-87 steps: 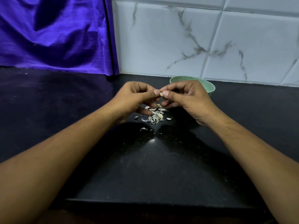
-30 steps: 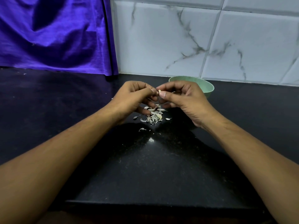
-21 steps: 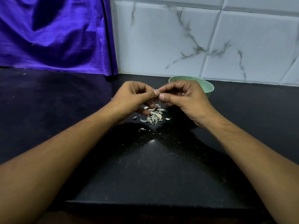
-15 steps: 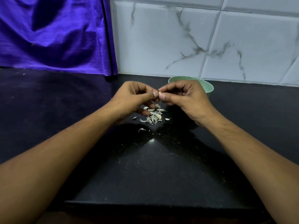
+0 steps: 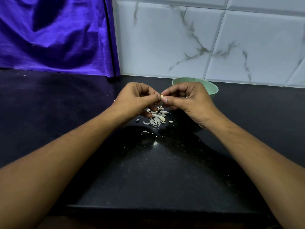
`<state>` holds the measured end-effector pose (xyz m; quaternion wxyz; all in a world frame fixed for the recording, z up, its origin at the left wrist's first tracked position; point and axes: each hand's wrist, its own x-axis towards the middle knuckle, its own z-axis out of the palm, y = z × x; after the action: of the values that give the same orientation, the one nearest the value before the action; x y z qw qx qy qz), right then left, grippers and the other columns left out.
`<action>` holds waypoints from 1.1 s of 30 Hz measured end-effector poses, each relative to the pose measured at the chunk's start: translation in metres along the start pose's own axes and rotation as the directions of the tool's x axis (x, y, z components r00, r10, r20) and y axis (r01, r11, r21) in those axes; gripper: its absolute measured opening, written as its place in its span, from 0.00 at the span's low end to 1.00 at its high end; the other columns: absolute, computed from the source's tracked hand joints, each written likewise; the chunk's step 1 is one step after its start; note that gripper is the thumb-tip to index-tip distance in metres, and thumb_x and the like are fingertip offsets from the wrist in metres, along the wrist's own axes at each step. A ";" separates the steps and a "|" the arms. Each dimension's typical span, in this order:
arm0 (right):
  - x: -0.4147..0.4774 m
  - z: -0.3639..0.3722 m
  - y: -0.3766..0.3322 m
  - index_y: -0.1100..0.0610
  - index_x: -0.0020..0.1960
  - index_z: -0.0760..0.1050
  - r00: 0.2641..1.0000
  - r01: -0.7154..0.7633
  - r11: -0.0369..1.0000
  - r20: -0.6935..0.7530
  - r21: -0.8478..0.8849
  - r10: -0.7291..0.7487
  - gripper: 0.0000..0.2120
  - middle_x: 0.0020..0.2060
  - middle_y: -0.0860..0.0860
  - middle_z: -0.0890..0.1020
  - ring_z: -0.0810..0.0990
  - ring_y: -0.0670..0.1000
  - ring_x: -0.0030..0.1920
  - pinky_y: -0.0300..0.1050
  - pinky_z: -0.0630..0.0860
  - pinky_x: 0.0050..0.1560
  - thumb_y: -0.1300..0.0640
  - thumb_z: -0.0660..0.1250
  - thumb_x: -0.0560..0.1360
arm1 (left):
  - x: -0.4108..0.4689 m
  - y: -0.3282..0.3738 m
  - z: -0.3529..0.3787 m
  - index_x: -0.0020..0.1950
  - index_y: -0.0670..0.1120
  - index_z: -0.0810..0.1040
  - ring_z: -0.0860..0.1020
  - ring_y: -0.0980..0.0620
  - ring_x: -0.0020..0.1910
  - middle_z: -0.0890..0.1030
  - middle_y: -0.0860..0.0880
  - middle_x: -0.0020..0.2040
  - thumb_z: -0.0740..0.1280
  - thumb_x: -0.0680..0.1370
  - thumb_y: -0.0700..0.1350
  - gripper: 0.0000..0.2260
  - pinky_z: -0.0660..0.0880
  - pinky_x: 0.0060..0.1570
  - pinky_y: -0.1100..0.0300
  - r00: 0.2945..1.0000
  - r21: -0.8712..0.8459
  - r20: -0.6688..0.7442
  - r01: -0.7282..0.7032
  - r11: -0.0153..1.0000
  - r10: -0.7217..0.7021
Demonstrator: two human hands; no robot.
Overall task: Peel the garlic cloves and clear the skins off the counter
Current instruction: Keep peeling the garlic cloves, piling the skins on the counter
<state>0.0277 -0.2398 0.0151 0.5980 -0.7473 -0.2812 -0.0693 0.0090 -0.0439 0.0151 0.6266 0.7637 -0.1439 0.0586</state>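
Since the skins (image 5: 156,119) lie on the counter (image 5: 156,171) nearest me, I list them first; directly above them my left hand (image 5: 137,99) and right hand (image 5: 187,100) pinch one garlic clove (image 5: 162,96) together, thumbs touching; bowl (image 5: 212,90) beyond, right-hand side.
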 end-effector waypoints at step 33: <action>0.000 -0.001 -0.005 0.64 0.57 0.81 0.988 -0.157 0.969 0.037 0.191 0.153 0.09 0.45 0.61 0.87 0.87 0.55 0.40 0.52 0.85 0.47 0.64 0.71 0.78 | 0.004 -0.003 -0.008 0.49 0.44 0.84 0.84 0.50 0.39 0.86 0.44 0.43 0.75 0.78 0.43 0.03 0.83 0.37 0.52 0.977 0.137 -0.013 -0.209 0.968 0.212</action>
<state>0.0253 -0.2407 0.0193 0.6682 -0.7061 -0.2338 0.0134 0.0143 -0.0358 0.0153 0.5657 0.7839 -0.2112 0.1449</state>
